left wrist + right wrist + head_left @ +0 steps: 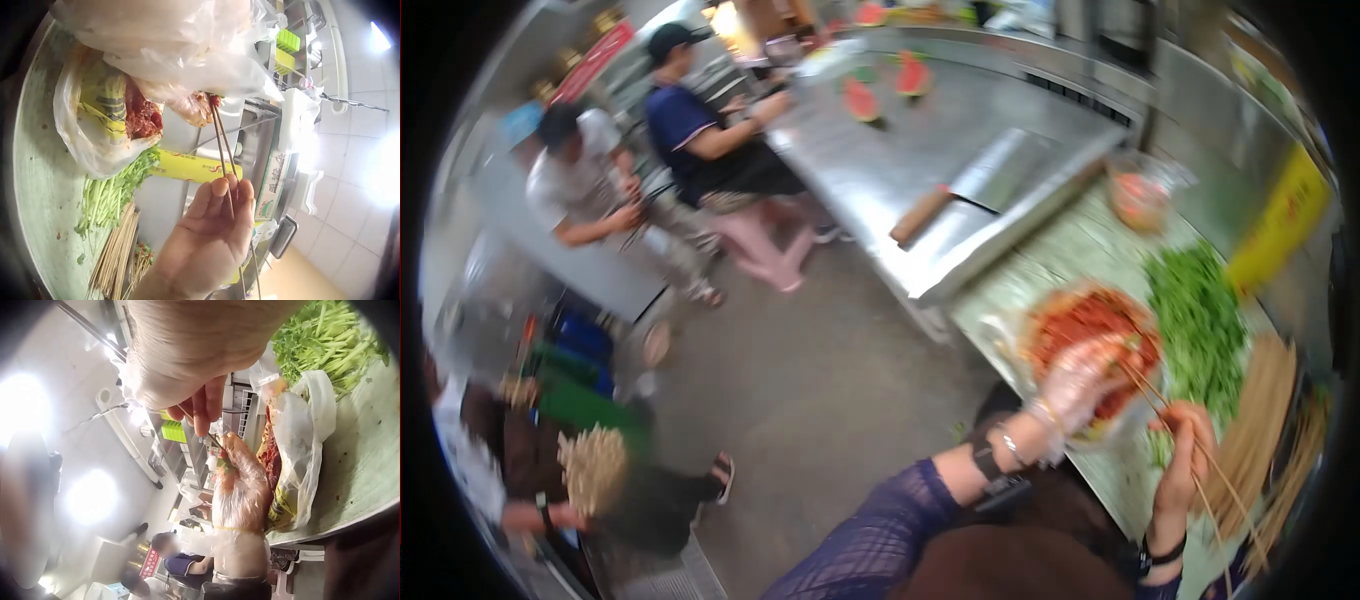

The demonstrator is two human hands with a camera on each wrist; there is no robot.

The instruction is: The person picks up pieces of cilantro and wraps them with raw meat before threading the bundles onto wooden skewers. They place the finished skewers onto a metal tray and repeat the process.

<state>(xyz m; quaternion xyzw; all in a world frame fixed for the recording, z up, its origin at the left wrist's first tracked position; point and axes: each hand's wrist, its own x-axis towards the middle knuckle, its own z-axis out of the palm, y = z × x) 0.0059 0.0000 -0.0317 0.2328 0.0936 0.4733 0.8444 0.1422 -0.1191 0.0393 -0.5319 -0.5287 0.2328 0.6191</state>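
Observation:
My left hand (1080,385), in a clear plastic glove, is over a plastic-lined bowl of red marinated meat (1080,320). Its gloved fingers pinch a small piece of red meat (215,100) at the skewer tips; a bit of green leaf (226,464) shows there in the right wrist view. Bare, my right hand (1185,450) grips two thin wooden skewers (223,140) between thumb and fingertips, their long ends trailing back past the palm. The bag's white plastic (306,447) hangs over the near side of the meat.
Cut leafy greens (1200,320) lie right of the bowl, with bundled skewers (1255,425) beyond. A bagged tub (1140,190) stands behind. On the steel table (840,150) rest a cleaver (960,190) and watermelon slices (862,100). Several people are at the left, one on a pink stool (765,245).

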